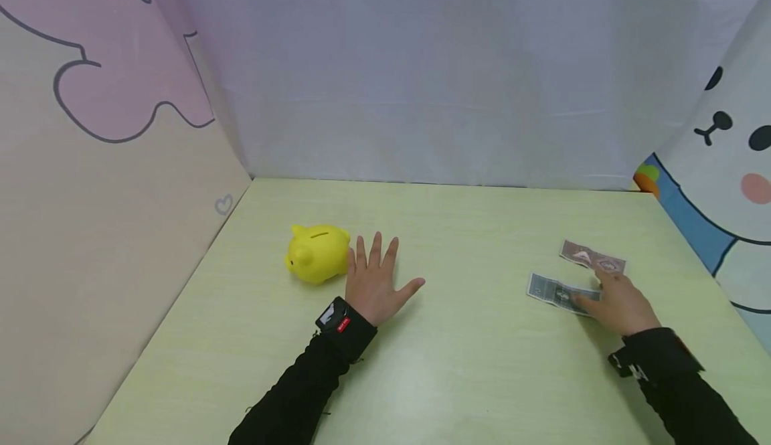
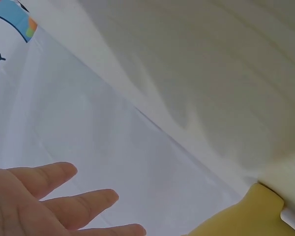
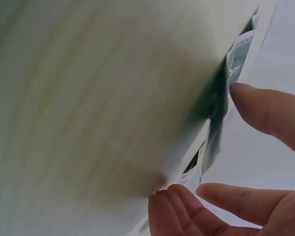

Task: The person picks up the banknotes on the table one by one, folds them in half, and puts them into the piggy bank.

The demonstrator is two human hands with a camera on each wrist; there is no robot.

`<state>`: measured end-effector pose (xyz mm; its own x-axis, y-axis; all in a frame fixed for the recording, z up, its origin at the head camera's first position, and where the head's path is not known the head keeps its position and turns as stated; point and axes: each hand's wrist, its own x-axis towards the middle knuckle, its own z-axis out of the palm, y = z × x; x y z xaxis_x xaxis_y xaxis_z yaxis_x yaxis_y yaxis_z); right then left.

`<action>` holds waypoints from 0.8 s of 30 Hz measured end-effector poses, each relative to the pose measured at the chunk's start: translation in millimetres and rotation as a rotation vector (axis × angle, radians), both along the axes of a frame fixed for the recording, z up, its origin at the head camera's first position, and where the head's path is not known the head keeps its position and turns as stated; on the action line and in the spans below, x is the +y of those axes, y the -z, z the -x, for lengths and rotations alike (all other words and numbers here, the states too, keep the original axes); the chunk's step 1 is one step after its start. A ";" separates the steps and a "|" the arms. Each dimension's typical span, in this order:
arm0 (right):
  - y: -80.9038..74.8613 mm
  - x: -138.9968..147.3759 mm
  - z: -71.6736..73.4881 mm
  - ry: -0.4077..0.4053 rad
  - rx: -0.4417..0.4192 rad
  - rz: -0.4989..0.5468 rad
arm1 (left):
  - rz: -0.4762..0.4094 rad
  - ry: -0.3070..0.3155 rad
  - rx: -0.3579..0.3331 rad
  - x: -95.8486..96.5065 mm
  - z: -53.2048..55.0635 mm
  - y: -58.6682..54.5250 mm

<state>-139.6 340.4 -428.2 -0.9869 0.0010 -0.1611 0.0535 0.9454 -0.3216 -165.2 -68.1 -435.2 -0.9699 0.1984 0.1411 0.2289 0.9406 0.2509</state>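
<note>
A yellow piggy bank [image 1: 319,255] with a slot in its back stands on the left side of the table; part of it [image 2: 248,214] shows in the left wrist view. Just right of it, my left hand [image 1: 375,288] is spread flat with straight fingers, holding nothing. On the right lie two creased banknotes, a grey-green one [image 1: 549,289] in front and a reddish-brown one [image 1: 579,253] behind. My right hand [image 1: 622,301] reaches over their right ends, thumb at the green note and index finger towards the brown one. Thumb and index finger are apart in the right wrist view.
The pale wood-grain table [image 1: 458,378] ends at a white cloth [image 1: 421,83] at the back. A wall with a pink cartoon print [image 1: 138,90] borders the left side, and a sheet with a white cartoon animal [image 1: 737,184] the right.
</note>
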 end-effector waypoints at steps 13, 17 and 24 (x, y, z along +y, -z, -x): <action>-0.7 9.8 11.3 -0.025 -0.080 0.026 | -0.202 0.115 -0.115 18.7 -1.5 -7.5; 0.1 11.3 12.1 -0.036 -0.076 0.035 | -0.237 0.164 -0.160 31.2 -2.6 -9.0; -0.3 13.4 11.4 -0.043 -0.085 0.074 | -0.287 0.251 -0.204 55.2 -4.1 -12.7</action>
